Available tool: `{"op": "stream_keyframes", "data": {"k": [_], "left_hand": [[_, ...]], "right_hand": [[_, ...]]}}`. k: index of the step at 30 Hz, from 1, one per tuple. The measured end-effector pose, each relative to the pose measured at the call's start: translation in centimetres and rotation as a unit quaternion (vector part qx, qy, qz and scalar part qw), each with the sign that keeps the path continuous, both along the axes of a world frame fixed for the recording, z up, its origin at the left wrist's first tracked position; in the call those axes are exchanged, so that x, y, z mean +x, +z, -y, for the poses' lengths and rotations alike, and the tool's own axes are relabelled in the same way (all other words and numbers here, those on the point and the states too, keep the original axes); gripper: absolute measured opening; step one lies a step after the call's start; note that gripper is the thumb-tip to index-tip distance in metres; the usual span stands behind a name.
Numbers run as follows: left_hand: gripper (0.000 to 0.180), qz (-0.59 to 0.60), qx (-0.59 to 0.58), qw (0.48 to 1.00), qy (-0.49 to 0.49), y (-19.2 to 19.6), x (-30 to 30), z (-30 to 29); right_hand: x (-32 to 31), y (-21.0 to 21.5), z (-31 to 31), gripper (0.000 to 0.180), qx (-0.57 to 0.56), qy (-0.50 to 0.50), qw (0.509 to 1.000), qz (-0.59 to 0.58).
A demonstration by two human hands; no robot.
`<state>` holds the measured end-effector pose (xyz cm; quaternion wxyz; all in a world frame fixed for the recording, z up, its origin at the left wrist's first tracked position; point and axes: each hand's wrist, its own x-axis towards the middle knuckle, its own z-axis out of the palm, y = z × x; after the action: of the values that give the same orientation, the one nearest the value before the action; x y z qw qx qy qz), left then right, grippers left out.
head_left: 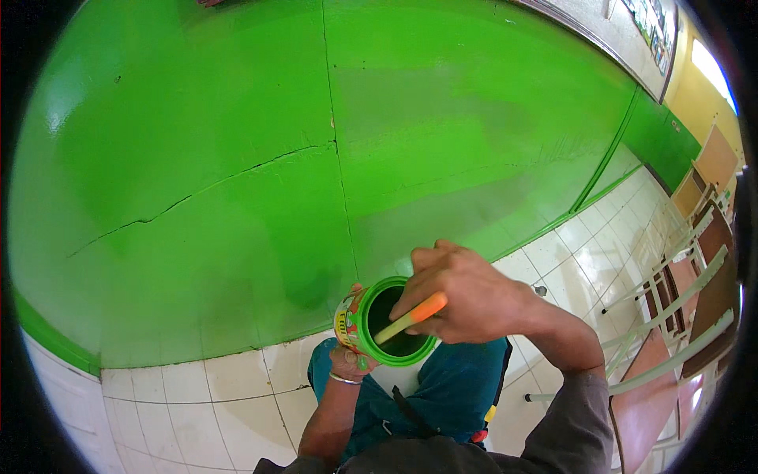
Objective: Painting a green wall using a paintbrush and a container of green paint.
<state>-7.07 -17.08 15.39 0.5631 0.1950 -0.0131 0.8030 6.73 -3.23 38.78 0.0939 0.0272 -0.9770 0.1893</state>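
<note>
**Brush dipped in the green can**

A green wall (237, 142) fills the left and middle of the view, its paint crossed by a long crack running up from the lower left and by a straight vertical seam near the centre. Below it lies a white tiled floor (197, 395).

The left hand (350, 365) comes up from the lower edge, a thin bracelet on its wrist and green smears on its fingers. It cups the can (359, 316) from below, fingers closed around the base, and holds it tilted so the open mouth faces the camera. The can's rim is coated in green and its inside looks dark.

The right hand (466, 296) sits just right of the can and over its rim, fingers curled shut around the orange handle of a brush (410, 316). The handle slants down and left into the can's mouth; the bristle end is hidden inside.

Under both hands is a knee in blue trousers (458, 387). Far right, chairs (695, 300) with pale green frames stand on the tiles.
</note>
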Motion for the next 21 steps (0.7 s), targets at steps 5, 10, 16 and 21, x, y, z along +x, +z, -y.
{"op": "stream_keyframes", "data": {"k": [5,10,16,21], "left_hand": [[0.105,0.049,-0.024,0.998,-0.015,-3.9,-0.6,0.9],[0.093,0.02,-0.017,1.0,0.002,-5.3,-0.4,0.3],[0.085,0.019,-0.019,1.0,-0.009,-4.2,-0.5,0.4],[0.086,0.001,-0.024,1.0,-0.014,-4.9,-1.1,0.5]], "right_hand": [[1.1,2.3,-0.6,0.026,-0.189,-0.078,0.973,-0.104],[1.4,0.8,-1.0,0.03,-0.359,-0.155,0.912,-0.123],[2.7,0.4,-0.9,0.032,-0.408,-0.197,0.875,-0.17],[4.1,1.0,-0.4,0.031,-0.391,-0.272,0.859,-0.187]]}}
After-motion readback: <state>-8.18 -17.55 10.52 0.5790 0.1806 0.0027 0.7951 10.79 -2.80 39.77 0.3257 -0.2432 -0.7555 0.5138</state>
